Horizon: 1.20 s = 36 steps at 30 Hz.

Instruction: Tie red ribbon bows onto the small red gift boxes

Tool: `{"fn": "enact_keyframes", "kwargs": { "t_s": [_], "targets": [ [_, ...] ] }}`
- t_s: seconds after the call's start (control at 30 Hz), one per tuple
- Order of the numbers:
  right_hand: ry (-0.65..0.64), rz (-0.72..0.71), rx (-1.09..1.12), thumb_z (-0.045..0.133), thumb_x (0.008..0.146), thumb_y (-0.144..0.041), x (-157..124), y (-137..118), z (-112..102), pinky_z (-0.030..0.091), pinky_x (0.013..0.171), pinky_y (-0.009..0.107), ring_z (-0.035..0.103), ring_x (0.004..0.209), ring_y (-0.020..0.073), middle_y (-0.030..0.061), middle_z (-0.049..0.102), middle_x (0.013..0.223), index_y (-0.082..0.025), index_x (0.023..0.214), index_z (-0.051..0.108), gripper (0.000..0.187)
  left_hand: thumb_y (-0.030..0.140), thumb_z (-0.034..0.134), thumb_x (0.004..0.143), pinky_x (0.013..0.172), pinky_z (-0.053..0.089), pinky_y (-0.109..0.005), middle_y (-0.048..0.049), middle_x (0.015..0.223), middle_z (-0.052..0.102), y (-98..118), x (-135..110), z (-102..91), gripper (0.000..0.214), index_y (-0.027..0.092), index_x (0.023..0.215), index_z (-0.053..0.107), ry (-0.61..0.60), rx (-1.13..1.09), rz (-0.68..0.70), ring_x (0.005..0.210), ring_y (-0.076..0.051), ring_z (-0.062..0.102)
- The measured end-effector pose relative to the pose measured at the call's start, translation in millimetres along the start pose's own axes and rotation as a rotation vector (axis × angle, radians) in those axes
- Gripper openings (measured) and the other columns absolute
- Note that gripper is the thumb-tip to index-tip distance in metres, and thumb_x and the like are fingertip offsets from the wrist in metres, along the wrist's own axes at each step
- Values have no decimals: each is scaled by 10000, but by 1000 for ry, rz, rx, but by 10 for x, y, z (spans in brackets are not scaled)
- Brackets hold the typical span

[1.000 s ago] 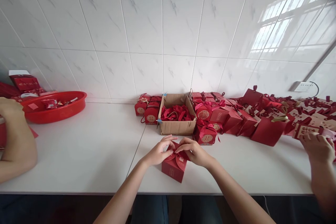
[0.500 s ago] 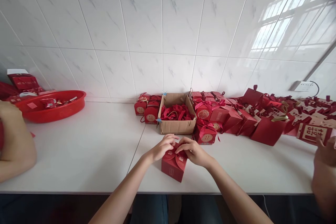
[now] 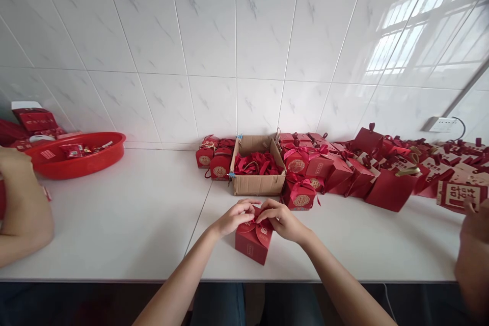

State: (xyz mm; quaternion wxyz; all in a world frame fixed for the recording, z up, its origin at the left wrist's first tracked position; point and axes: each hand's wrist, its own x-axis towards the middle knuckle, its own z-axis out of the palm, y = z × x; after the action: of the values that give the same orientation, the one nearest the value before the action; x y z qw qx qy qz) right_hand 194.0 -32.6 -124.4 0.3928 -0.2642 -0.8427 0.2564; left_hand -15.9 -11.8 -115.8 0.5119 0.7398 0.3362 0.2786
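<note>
In the head view, the red box [image 3: 252,245] is set near the front edge of the white surface [image 3: 153,224], between the 2 hands. Its curved top flaps are pinched by the closed fingertips of the left hand [image 3: 235,219] and the right hand [image 3: 281,220]; whether ribbon is also gripped cannot be told. Just beyond, the way to the tiled wall [image 3: 206,35] is blocked by a cardboard carton [image 3: 257,186] filled with red ribbons [image 3: 257,164]. The carton is flanked by 2 small boxes [image 3: 220,165] at left and bow-tied boxes [image 3: 300,197] at right, past which red packages [image 3: 391,188] are crowded. Candy is held in a red basin [image 3: 89,164] at far left, near a co-worker's arm [image 3: 26,209]. At far right, a pale-panelled package [image 3: 461,195] is touched by a co-worker's hand [image 3: 476,226].
</note>
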Motion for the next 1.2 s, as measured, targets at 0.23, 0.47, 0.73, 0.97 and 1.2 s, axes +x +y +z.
{"fn": "enact_keyframes", "kwargs": {
  "t_s": [0.23, 0.47, 0.73, 0.97, 1.2],
  "targets": [
    [15, 7, 14, 379, 780, 67, 3, -19, 5, 491, 739, 270, 580, 841, 139, 55, 567, 905, -225, 908, 723, 469, 326, 530, 827, 1049, 331, -370, -53, 1411, 420, -35, -20, -4, 202, 180, 753, 648, -28, -83, -43, 1290, -269, 392],
    [33, -6, 19, 393, 819, 26, -14, 19, 28, 496, 733, 272, 581, 839, 138, 54, 559, 906, -233, 895, 729, 431, 406, 541, 842, 1071, 305, -376, -41, 1484, 330, 45, -31, 26, 277, 186, 732, 667, 5, -54, -13, 1355, -278, 298],
    [56, 29, 13, 364, 871, -35, -5, -25, 21, 496, 722, 279, 590, 818, 142, 65, 593, 913, -214, 958, 688, 381, 305, 592, 781, 1036, 348, -398, -67, 1484, 330, 17, -70, -79, 153, 179, 771, 679, 5, -145, -66, 1325, -299, 359],
    [57, 31, -17, 326, 858, -8, 2, -49, 21, 481, 709, 268, 586, 791, 138, 65, 595, 895, -190, 875, 664, 385, 237, 589, 727, 1033, 366, -395, -61, 1446, 398, -28, -72, -51, 99, 182, 754, 668, 28, -125, -88, 1297, -280, 404],
    [64, 18, -1, 333, 839, 12, 1, -46, 19, 486, 724, 268, 590, 806, 137, 60, 591, 890, -202, 872, 685, 413, 177, 464, 680, 1113, 237, -437, -20, 1357, 502, -24, -21, -21, 181, 201, 635, 638, 122, -11, -127, 1370, -272, 245]
  ]
}}
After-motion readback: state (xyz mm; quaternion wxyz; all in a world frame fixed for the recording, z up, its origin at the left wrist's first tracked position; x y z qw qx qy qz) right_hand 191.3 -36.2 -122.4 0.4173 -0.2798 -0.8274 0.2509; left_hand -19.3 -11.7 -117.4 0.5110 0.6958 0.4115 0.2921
